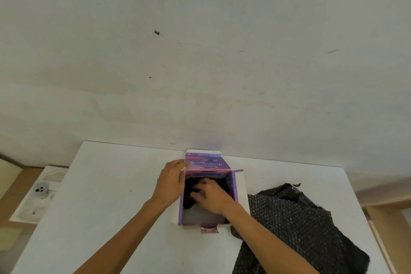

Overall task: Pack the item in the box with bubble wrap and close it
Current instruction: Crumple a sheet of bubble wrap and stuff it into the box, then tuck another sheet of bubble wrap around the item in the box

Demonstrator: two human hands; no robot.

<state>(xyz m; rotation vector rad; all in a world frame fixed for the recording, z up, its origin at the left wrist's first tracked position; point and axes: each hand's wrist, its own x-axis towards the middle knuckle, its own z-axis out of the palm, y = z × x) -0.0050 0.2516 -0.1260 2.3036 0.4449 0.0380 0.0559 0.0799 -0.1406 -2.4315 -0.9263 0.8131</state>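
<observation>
A purple box (235, 187) stands open on the white table (106, 196), its printed lid flap (205, 165) raised at the far side. My left hand (170, 181) rests against the box's left wall and far corner. Inside the box, my right hand (211, 197) presses on a dark bundle of black bubble wrap (192, 186). What lies within that bundle is hidden. A pale patch shows in the box's near part. A larger sheet of black bubble wrap (295, 227) lies on the table to the right of the box.
The table's back edge meets a white wall (200, 62). Left of the table, lower down, a small grey device (41, 190) lies on a white surface. The table's right edge runs close to the black sheet.
</observation>
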